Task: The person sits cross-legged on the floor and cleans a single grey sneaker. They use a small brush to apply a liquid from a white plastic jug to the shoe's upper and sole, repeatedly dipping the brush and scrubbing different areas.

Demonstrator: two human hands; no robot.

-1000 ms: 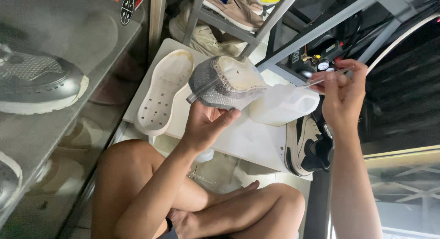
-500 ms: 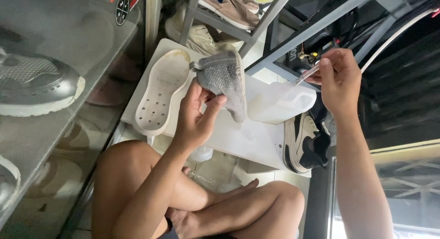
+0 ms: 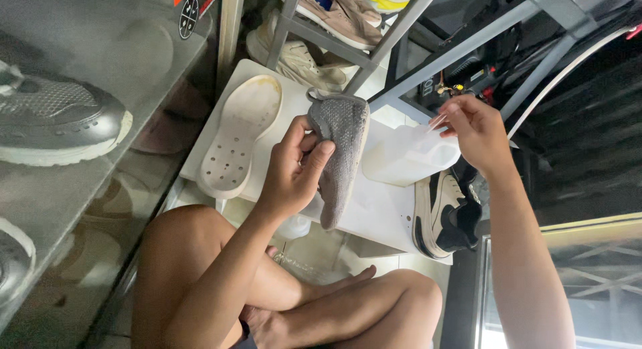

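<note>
Over the white board resting above the person's crossed legs, the left hand is clamped around a grey knit shoe upper, holding it on edge just above the board. The right hand pinches a thin pale stick over a translucent white jug lying on the board. A white sole lies flat at the board's left end, and a black-and-white sneaker sits at its right edge.

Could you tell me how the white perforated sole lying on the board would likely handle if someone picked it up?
The white sole looks thin and perforated, so probably light and somewhat bendy. It lies flat on the white board, so rolling seems unlikely. Its smooth surface might be slightly slippery.
</note>
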